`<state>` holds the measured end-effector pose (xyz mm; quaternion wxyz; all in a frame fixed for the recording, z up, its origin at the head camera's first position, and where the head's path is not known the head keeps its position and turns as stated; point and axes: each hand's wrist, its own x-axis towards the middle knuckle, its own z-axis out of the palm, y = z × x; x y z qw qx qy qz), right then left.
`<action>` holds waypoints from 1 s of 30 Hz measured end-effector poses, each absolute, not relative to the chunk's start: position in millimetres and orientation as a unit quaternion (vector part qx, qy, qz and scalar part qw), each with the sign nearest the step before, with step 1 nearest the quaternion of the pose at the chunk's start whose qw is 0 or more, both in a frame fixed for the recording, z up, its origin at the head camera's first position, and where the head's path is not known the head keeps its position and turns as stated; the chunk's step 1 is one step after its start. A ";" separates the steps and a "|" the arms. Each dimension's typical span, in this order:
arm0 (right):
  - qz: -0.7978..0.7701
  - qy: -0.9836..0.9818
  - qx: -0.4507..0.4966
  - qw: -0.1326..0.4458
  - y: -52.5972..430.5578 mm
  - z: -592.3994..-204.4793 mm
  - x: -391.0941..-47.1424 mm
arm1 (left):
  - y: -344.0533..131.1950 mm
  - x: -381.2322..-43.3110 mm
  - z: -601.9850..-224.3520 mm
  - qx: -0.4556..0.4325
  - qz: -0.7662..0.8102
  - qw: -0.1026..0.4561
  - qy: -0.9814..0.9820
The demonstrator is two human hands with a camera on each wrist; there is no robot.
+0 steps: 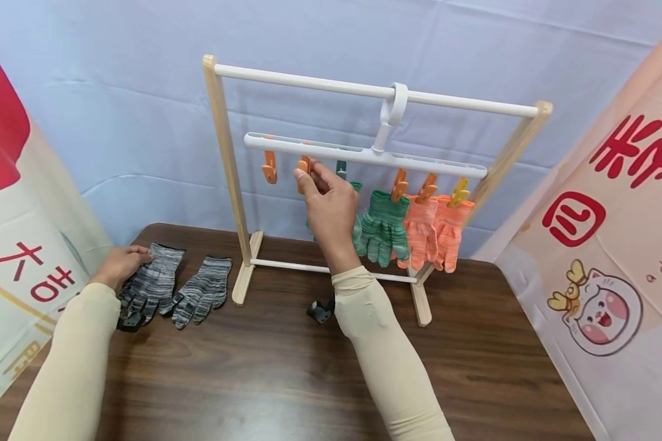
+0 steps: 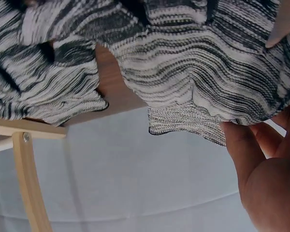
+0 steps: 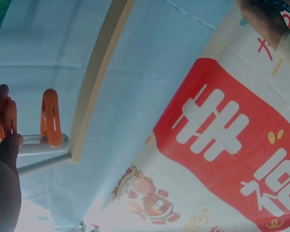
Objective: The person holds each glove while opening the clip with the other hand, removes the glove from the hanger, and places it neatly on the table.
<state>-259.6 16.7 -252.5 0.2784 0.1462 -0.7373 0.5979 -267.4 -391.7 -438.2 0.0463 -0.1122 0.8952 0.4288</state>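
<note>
My right hand (image 1: 333, 205) is raised to the white hanger (image 1: 309, 146) and pinches an orange clothespin (image 3: 8, 117) between thumb and fingers. Beside it, at the hanger's left end, another orange clothespin (image 1: 270, 166) hangs with nothing in it. Down on the left, my left hand (image 1: 122, 265) grips the edge of a grey striped glove (image 1: 160, 269) near its cuff; the left wrist view shows the thumb (image 2: 241, 150) against the knit. A second grey striped glove (image 1: 205, 288) lies flat to its right.
A wooden stand (image 1: 224, 153) carries the hanger by its hook (image 1: 398, 104). Green gloves (image 1: 385, 226) and orange gloves (image 1: 419, 226) hang from clothespins on the right half, one of them yellow (image 1: 460, 191). Brown tabletop (image 1: 243, 373) spreads in front; printed cloths flank both sides.
</note>
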 end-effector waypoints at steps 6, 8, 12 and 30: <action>0.597 -0.736 0.150 0.282 15.9 -252.6 -260.1 | -392.6 -267.4 -440.9 -0.113 0.415 0.040 0.902; 0.597 -0.735 0.150 0.284 15.5 -252.6 -260.5 | -391.8 -267.8 -442.4 -0.113 0.404 0.040 0.907; 0.604 -0.730 0.151 0.281 14.7 -252.3 -261.0 | -388.2 -268.7 -444.9 -0.112 0.387 0.030 0.915; 0.584 -0.745 0.164 0.277 17.0 -253.1 -261.7 | -368.9 -266.2 -440.2 -0.126 0.294 -0.001 0.947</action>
